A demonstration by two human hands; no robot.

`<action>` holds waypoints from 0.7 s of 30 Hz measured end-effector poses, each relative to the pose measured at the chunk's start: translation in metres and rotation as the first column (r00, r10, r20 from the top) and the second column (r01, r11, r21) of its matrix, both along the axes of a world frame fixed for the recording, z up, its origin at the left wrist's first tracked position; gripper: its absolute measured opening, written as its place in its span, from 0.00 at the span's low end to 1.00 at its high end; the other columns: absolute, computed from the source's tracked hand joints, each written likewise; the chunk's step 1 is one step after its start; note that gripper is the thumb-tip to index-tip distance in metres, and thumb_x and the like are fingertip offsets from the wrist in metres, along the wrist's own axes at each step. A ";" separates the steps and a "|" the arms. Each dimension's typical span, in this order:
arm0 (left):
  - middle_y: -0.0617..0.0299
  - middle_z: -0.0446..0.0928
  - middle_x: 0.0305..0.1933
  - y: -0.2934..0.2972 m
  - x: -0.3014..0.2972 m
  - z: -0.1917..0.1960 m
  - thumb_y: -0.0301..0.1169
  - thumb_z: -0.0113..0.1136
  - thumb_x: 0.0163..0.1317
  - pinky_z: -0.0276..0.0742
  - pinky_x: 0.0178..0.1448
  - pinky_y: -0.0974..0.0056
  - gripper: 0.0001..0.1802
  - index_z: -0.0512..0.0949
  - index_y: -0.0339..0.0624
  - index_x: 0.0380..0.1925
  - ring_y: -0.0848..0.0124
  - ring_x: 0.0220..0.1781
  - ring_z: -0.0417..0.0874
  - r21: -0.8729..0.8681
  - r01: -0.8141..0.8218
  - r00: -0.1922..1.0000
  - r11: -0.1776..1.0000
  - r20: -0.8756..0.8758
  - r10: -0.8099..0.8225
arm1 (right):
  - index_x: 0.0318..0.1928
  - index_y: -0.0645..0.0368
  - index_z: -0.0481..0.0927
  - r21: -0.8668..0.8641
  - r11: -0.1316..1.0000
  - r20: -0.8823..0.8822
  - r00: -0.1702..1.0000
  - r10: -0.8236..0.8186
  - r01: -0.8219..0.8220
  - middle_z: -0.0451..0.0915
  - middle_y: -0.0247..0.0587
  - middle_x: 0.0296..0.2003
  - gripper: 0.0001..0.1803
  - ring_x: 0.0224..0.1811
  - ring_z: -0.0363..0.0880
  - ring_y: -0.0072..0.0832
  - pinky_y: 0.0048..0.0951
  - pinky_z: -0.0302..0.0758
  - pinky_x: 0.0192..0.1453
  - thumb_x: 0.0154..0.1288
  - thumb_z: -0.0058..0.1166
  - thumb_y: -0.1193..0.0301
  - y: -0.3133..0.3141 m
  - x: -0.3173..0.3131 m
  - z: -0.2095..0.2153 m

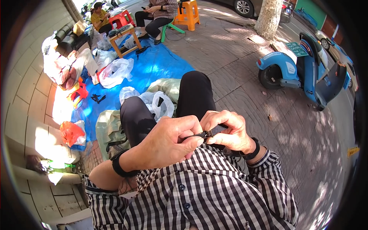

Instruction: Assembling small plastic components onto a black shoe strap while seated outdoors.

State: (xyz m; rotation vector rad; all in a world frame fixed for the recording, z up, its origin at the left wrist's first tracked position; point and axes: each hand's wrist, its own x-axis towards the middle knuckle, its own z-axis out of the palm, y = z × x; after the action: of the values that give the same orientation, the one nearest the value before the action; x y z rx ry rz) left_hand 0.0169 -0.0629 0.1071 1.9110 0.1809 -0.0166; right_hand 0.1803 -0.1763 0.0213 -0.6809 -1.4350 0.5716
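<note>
My left hand (168,140) and my right hand (230,130) meet above my lap, close to each other. Between them is a thin black strap (207,133) with a small metal-coloured piece, perhaps a buckle, near its middle. The left thumb and forefinger pinch one end. On the other side, my right thumb and fingers grip the strap by the metal piece. The fingers hide much of it. Beyond my knees, a white plastic bag (163,105) lies against a pale green sack (109,128).
A blue tarp (163,59) spreads ahead with bags and black strips (98,99) on it. A wooden stool (122,40) stands there. Two people sit farther off near an orange stool (188,15). To the right are a blue scooter (289,69) and a tree trunk (268,21).
</note>
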 end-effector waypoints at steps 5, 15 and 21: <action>0.65 0.74 0.16 -0.007 0.017 0.002 0.23 0.52 0.61 0.67 0.19 0.74 0.03 0.70 0.36 0.29 0.81 0.17 0.74 -0.049 0.024 1.000 0.999 -0.007 -0.024 | 0.38 0.63 0.74 -0.030 0.999 -0.089 0.996 -0.026 0.024 0.79 0.42 0.33 0.13 0.35 0.78 0.26 0.25 0.73 0.39 0.54 0.63 0.76 -0.011 0.008 -0.006; 0.65 0.74 0.16 -0.011 0.025 0.003 0.24 0.52 0.62 0.69 0.19 0.76 0.03 0.70 0.35 0.31 0.82 0.17 0.74 -0.064 -0.010 0.997 0.998 -0.079 0.005 | 0.40 0.62 0.75 0.010 0.997 -0.064 0.995 -0.076 0.077 0.80 0.40 0.35 0.15 0.37 0.79 0.25 0.24 0.74 0.41 0.54 0.64 0.73 -0.013 0.015 -0.011; 0.65 0.74 0.16 -0.010 0.017 0.007 0.22 0.52 0.61 0.67 0.20 0.75 0.02 0.70 0.36 0.31 0.82 0.17 0.74 0.016 -0.024 0.998 1.000 -0.052 0.025 | 0.39 0.62 0.75 0.060 0.992 0.099 0.988 -0.118 0.112 0.79 0.39 0.31 0.14 0.33 0.79 0.27 0.25 0.73 0.36 0.54 0.63 0.70 -0.008 0.016 0.001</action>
State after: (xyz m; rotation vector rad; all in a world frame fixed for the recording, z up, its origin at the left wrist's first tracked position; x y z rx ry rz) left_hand 0.0339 -0.0733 0.1143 1.9245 0.2398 -0.0484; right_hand 0.1960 -0.1845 0.0226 -0.7538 -1.4904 0.4110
